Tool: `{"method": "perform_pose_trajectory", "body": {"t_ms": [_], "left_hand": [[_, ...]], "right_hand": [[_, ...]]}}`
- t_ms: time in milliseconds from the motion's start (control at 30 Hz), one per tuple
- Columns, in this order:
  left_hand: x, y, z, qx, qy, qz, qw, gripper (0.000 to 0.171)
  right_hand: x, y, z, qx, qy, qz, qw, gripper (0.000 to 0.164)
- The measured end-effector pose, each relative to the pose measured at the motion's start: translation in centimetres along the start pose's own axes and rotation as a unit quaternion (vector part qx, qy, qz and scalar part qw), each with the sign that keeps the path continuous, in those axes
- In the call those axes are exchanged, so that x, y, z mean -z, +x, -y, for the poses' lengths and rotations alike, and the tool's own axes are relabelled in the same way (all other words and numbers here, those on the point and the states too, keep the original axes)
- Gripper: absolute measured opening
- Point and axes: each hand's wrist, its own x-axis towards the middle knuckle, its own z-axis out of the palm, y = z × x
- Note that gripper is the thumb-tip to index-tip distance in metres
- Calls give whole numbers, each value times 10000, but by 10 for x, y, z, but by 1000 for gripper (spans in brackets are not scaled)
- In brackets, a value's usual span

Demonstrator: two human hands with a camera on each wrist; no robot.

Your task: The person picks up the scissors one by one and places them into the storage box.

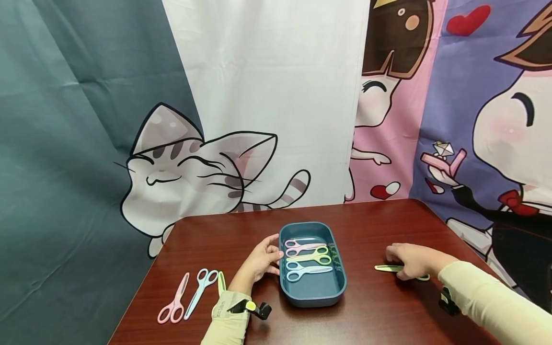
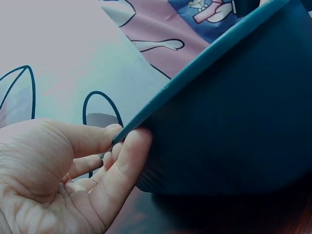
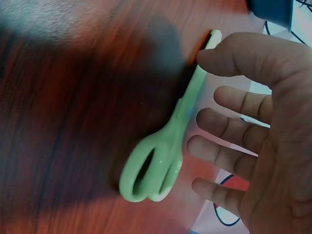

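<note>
In the head view a blue plastic bin (image 1: pixel 312 297) holds pink scissors (image 1: pixel 304 247), yellow-green scissors (image 1: pixel 308 257) and light blue scissors (image 1: pixel 309 271). My left hand (image 1: pixel 263 258) grips the left side of this bin. Seen from the left wrist, thumb and fingers of the left hand (image 2: pixel 97 165) pinch its rim (image 2: pixel 195 75). My right hand (image 1: pixel 411 259) is over green scissors (image 1: pixel 386 268) at the right of the table. From the right wrist, the fingers of that hand (image 3: pixel 263 126) are spread beside the green scissors (image 3: pixel 178 122), its thumb overlapping the blades.
On the left of the table lie pink scissors (image 1: pixel 174 304) and light blue scissors (image 1: pixel 200 292). Another green pair of scissors (image 1: pixel 222 282) is partly hidden by my left forearm. A cartoon-printed cloth (image 1: pixel 276 96) hangs behind the dark red wooden table (image 1: pixel 366 316).
</note>
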Motion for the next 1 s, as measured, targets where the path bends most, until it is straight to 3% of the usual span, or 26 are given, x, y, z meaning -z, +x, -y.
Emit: {"method": "perform_pose_trajectory", "body": {"t_ms": [567, 833, 1000], "left_hand": [[-1, -1, -2, -10, 6, 63, 10000, 65], [-1, -2, -2, -5, 18, 46, 10000, 64], [-1, -2, -2, 17, 8, 13, 10000, 64]], "right_hand": [[-16, 0, -5, 251, -277, -98, 9993, 43], [-4, 7, 1, 68, -187, 77, 9998, 40], [11, 19, 14, 252, -174, -61, 9995, 38]]}}
